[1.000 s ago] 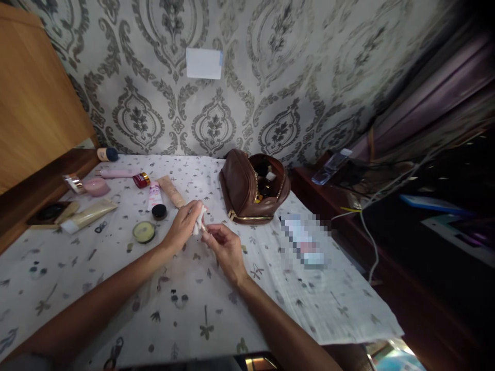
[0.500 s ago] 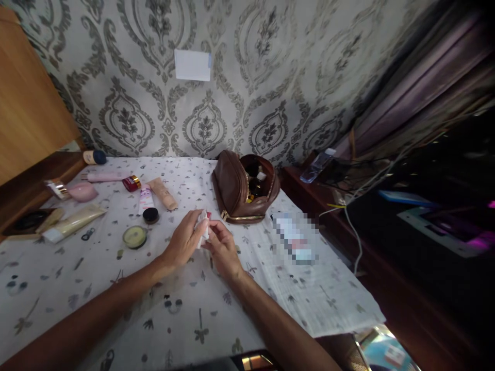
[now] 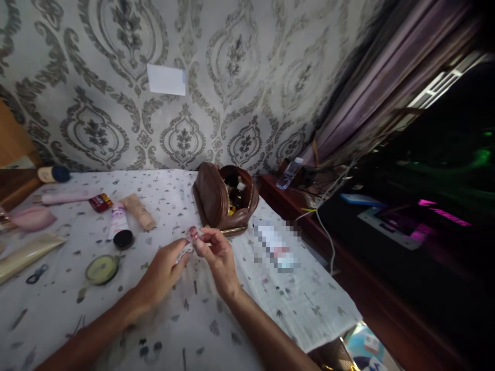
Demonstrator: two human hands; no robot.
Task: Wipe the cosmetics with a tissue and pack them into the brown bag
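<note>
My left hand (image 3: 162, 270) is closed around a crumpled white tissue (image 3: 186, 251), most of it hidden by the fingers. Close beside it, my right hand (image 3: 221, 263) pinches a small pinkish-red item with a clear or shiny surface (image 3: 193, 233); its exact kind is too blurred to tell. Both hands meet above the patterned white cloth (image 3: 216, 330). Just behind them stands a brown makeup bag (image 3: 211, 198), unzipped, with small items inside. To the left lie a round container with yellow-green contents (image 3: 101, 269) and a white tube with a black cap (image 3: 121, 226).
Further left are a beige tube (image 3: 139, 211), a dark red jar (image 3: 100, 202), a pink tube (image 3: 67, 197) and a yellowish tube (image 3: 29, 257). A blurred-out pack (image 3: 276, 247) lies to the right. A clear bottle (image 3: 289, 173) and cables (image 3: 328, 226) are beyond the cloth.
My view has turned to the right. The hands have parted slightly, and the small reddish item now shows raised in my right fingers, apart from most of the tissue.
</note>
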